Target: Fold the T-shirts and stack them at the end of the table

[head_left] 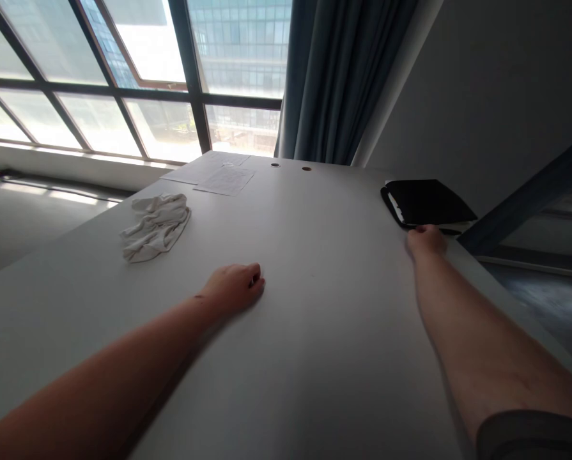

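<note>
My left hand rests on the middle of the white table, its fingers curled closed; whether anything small is inside them is hidden. At the right, my right hand touches the near edge of a black folder, fingers closed around its border or something at it that I cannot make out. White sheets show between the folder's covers. A crumpled off-white cloth lies on the table beyond my left forearm.
Paper sheets lie at the table's far left corner. Two round holes sit near the far edge. Behind the table are large windows and a dark blue curtain. A dark slanted beam stands past the right edge.
</note>
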`<state>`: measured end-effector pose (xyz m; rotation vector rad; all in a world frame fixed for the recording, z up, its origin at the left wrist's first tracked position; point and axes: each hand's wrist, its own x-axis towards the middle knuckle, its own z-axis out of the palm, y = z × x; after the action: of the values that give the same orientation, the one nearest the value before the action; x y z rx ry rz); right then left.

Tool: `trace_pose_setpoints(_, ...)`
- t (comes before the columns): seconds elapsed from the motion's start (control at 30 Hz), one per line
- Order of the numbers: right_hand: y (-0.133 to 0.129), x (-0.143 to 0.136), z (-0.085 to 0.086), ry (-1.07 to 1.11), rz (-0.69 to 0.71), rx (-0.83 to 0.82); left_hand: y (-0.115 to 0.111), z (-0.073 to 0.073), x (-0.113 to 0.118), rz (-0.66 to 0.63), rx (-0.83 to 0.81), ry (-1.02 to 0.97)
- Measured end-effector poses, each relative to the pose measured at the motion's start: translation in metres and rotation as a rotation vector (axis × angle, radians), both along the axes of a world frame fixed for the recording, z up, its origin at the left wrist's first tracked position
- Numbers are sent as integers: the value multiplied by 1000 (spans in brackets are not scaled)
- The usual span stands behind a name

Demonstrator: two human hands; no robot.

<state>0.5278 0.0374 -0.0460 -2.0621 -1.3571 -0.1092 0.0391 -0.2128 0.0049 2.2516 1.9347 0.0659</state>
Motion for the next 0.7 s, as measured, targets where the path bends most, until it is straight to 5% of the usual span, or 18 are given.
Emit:
trace_pose_setpoints(0.2, -50, -20, -5, 34, 75, -70, 27, -3, -64, 133, 313, 88)
trace_pose_setpoints(0.3, -76, -31, -8, -64, 264, -109, 38, -10, -108, 418, 496, 125)
trace_pose_setpoints(0.4, -103, -42, -7, -147, 427, -144, 44, -15, -146, 600, 456, 104)
trace_pose_setpoints(0.47, -120, -51, -5, -161, 479, -150, 47, -15, -162, 747, 283, 61)
trace_pose_setpoints(0.57, -145, -63, 0, -175, 531, -155, 50, -11, -171, 741, 142, 36)
trace_pose_setpoints(0.7, -181, -86, 7, -210, 600, -198, 52, -10, -159, 520, 217, 72)
